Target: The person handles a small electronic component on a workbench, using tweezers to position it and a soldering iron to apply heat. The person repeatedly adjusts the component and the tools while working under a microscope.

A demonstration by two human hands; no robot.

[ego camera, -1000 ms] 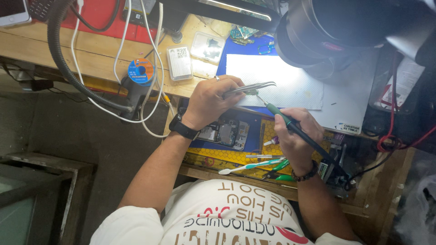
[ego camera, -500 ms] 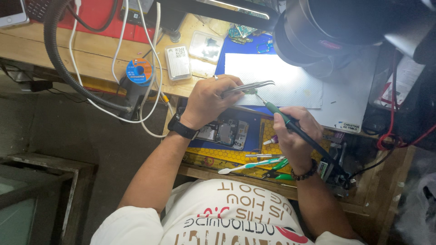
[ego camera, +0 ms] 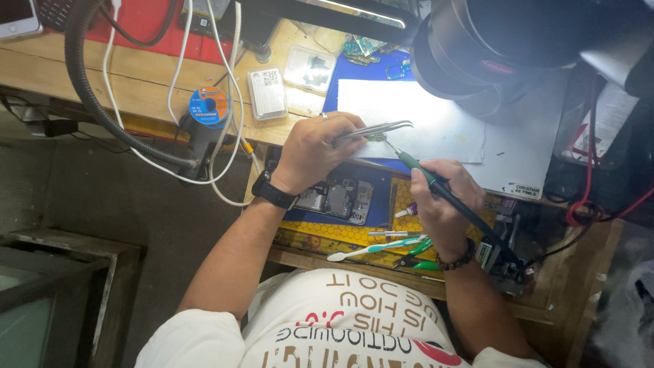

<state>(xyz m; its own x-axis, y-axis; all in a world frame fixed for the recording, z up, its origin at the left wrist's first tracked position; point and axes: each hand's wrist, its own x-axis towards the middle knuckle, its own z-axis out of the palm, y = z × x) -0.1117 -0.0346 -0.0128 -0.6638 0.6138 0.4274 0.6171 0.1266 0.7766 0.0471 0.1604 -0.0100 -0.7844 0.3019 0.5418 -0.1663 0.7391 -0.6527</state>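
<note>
The left hand (ego camera: 317, 146), with a black watch at the wrist, has its fingers closed around a pair of curved steel tweezers (ego camera: 373, 129), whose tips pinch a tiny greenish part (ego camera: 379, 137) just above the white paper sheet (ego camera: 436, 119), probably to keep it steady and off the bench. The right hand (ego camera: 443, 201) grips a green-collared black soldering iron (ego camera: 429, 178) like a pen, fingers wrapped tight, its thin tip touching or just beside the pinched part. Below the hands an opened phone (ego camera: 337, 199) lies on a blue mat (ego camera: 378, 191), near a white toothbrush (ego camera: 375, 249).
</note>
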